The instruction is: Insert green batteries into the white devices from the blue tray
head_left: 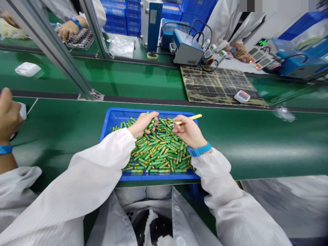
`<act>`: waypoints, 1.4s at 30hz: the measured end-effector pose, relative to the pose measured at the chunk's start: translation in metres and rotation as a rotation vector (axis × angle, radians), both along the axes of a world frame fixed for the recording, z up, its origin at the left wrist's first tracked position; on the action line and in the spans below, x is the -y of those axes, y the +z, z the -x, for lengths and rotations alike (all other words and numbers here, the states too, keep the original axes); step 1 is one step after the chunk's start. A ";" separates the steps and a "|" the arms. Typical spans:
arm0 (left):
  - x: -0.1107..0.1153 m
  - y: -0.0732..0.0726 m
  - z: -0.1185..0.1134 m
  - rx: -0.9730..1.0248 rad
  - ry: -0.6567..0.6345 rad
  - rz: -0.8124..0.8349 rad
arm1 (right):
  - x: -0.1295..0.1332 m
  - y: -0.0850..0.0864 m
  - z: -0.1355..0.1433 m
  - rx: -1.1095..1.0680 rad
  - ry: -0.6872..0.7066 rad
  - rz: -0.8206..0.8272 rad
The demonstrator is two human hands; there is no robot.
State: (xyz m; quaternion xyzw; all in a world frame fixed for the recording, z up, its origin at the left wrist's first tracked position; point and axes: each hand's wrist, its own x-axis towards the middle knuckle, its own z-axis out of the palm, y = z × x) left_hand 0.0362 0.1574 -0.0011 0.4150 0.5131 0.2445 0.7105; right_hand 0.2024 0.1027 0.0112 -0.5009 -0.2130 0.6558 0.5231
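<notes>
A blue tray (159, 177) on the green table holds many small green cylinders with gold-coloured ends (164, 147), lying in a loose heap. Over the tray's upper part, my left hand (145, 123) has its fingers curled around several of these green cylinders. Just right of it, my right hand (188, 130) grips a thin yellow-handled tool (195, 117), whose narrow metal tip points left towards my left hand. A blue band circles my right wrist. The tool's tip is too small to make out clearly.
Behind the table (256, 143) runs a green belt (133, 80) with a dark patterned board (220, 85) and a small white device (242, 96). A metal post (61, 51) rises at the left. Another person's hand (9, 116) is at the left edge; other people work across.
</notes>
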 end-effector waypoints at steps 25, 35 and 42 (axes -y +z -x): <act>0.000 -0.001 0.000 -0.039 -0.030 -0.122 | 0.001 0.000 0.000 0.009 0.004 0.009; 0.002 -0.002 -0.001 -0.101 -0.067 -0.201 | 0.001 0.001 0.000 0.018 0.010 -0.001; 0.000 -0.010 -0.005 -0.166 -0.091 -0.223 | 0.001 0.000 0.000 0.027 0.004 -0.002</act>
